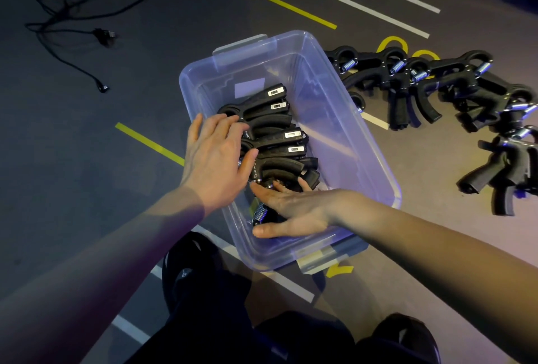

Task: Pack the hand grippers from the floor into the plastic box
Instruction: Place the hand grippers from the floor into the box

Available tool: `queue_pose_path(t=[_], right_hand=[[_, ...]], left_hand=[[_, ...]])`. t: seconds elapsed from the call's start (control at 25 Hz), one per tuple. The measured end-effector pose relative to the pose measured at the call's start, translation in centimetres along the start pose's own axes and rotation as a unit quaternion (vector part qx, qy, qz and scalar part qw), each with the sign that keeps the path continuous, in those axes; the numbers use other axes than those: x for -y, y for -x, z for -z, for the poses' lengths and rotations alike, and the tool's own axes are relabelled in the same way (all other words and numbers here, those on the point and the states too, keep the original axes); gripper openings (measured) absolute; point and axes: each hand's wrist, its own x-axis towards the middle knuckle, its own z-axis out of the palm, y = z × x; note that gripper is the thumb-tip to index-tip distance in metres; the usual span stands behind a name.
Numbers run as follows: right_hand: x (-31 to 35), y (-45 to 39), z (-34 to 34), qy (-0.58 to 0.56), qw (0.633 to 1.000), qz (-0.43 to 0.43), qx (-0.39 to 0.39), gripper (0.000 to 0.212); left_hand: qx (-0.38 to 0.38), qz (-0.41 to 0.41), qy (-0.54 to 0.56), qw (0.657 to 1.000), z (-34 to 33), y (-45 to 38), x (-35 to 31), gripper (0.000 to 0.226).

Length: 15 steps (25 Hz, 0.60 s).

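Plastic box [343, 107] holds stacked hand grippers [276, 142] – left hand [217, 157], right hand [294, 212] pressing them, fingers straight

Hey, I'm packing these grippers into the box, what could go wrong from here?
1. Both hands, left and right, press on the packed grippers; fingers may get pinched between handles or on a spring.
2. The stack leans along one side of the box, so it might topple when released.
3. Many loose grippers remain on the floor; sloppy stacking may waste room.
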Motion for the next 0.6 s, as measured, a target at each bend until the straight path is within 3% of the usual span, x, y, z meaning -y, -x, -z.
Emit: queue_pose_path(t=[0.2,0.6], right_hand=[[-0.3,0.92,0.18,-0.024,0.997,-0.03,-0.061,0.088],[-0.45,0.47,0.35,-0.018,0.998,-0.059,-0.009,0.088]], left_hand=[[-0.007,-0.001,-0.004,1.0,0.05,0.05,0.05,0.046],[0.005,-0.004,-0.015,1.0,-0.02,-0.06,-0.07,0.045]])
